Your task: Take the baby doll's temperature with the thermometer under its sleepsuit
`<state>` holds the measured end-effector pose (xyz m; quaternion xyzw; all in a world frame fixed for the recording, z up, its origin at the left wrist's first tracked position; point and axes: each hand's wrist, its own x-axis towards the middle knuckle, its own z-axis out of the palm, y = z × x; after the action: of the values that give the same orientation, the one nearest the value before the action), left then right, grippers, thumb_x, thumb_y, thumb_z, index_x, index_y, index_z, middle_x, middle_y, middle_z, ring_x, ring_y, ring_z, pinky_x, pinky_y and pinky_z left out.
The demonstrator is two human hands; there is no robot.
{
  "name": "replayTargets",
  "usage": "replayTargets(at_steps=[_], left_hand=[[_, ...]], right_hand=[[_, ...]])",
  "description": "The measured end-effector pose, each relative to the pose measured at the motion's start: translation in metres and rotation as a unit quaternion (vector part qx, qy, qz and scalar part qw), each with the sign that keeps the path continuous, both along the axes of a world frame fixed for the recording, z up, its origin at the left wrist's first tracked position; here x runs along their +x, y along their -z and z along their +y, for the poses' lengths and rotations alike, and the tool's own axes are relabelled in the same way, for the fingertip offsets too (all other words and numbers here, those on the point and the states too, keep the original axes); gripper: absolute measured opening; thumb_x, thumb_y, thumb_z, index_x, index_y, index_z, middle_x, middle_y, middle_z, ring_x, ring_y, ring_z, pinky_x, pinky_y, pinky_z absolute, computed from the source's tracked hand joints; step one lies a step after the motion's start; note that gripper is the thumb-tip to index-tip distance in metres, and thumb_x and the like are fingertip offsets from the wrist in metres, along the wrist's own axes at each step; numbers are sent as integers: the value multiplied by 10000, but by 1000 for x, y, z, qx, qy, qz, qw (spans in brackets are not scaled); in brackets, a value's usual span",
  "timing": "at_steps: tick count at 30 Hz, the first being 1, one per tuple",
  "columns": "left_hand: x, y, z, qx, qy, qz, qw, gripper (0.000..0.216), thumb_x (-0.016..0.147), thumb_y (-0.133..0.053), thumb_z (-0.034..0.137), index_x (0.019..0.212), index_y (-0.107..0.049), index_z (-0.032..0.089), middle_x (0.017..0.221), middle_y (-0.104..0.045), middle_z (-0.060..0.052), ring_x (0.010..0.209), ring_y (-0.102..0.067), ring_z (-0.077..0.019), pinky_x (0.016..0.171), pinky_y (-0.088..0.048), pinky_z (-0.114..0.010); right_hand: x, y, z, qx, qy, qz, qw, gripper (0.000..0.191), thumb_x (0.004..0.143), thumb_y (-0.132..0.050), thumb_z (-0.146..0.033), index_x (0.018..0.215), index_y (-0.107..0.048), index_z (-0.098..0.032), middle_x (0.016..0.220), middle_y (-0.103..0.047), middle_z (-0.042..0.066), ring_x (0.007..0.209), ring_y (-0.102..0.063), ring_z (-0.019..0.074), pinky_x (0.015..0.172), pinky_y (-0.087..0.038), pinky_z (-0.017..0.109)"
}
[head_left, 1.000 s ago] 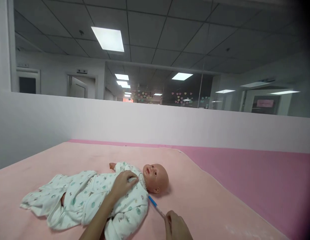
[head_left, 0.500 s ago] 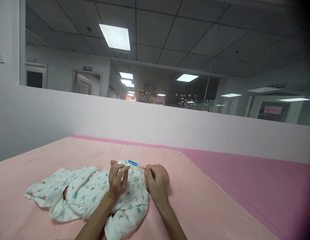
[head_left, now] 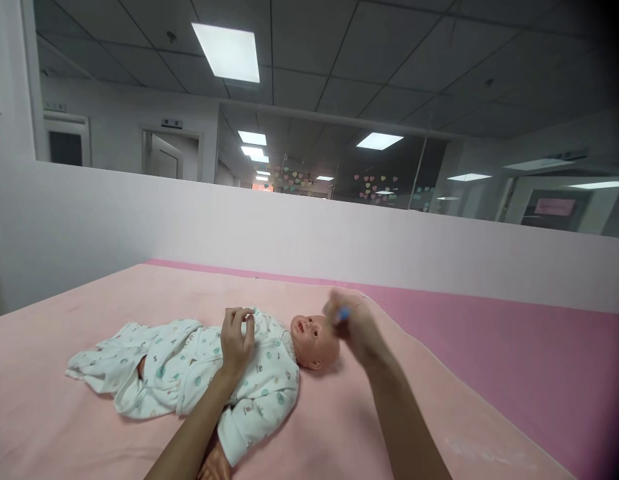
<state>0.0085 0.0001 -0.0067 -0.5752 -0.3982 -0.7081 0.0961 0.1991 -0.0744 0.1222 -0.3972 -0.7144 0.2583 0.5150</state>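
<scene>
A baby doll [head_left: 309, 337] in a white printed romper [head_left: 189, 363] lies on its back on a pale pink blanket [head_left: 89, 433], head to the right. My left hand [head_left: 236, 337] hovers over the doll's chest, fingers curled and apart, holding nothing. My right hand [head_left: 354, 327] is raised just right of the doll's head, blurred by motion, fingers closed round a thin stick with a blue end [head_left: 343, 313].
The blanket lies on a darker pink mat [head_left: 514, 353] that stretches to the right. A low white partition wall [head_left: 309, 233] runs behind it, with an office room and ceiling lights beyond.
My right hand carried the blue-ended stick from the doll's collar up and to the right of its head. My left hand lifted slightly off the chest.
</scene>
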Motion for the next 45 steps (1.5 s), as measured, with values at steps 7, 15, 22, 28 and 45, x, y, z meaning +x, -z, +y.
replayTargets(at_steps=[7,15,22,28,45], left_hand=[[-1,2,0,-53,9,-21,998,149,845,-427,216,846,-570,174,855,-481,-37,734,-510,-137,676,-420,-260],[1,0,-4,-125,62,99,985,176,841,-396,224,868,-565,182,811,-556,-20,724,-529,-146,686,-421,-277],[8,-4,-13,-145,112,300,936,193,798,-487,306,897,-616,203,877,-601,-50,824,-543,-200,737,-420,-335],[8,-2,-10,-156,139,302,930,154,785,-491,216,815,-642,212,839,-623,-35,834,-543,-189,767,-401,-328],[7,12,5,-260,220,123,932,147,708,-441,135,606,-549,129,616,-596,-31,589,-499,-147,525,-361,-239]], right_hand=[[16,56,-15,50,75,6,996,496,770,-450,-502,404,-287,-209,399,-239,-68,385,-220,59,377,-194,210],[39,89,-17,135,286,-171,933,478,811,-418,-471,412,-422,-207,391,-353,-52,400,-296,76,419,-249,209],[46,164,-4,186,438,-341,811,528,908,-195,-471,586,-512,-199,560,-537,33,504,-505,138,472,-284,241],[34,204,-8,198,430,-421,774,441,917,-271,-379,603,-529,-210,591,-546,39,551,-529,152,471,-283,253],[-92,117,59,255,184,-231,921,216,832,-363,-135,727,-543,-193,715,-564,27,686,-505,160,619,-371,266]])
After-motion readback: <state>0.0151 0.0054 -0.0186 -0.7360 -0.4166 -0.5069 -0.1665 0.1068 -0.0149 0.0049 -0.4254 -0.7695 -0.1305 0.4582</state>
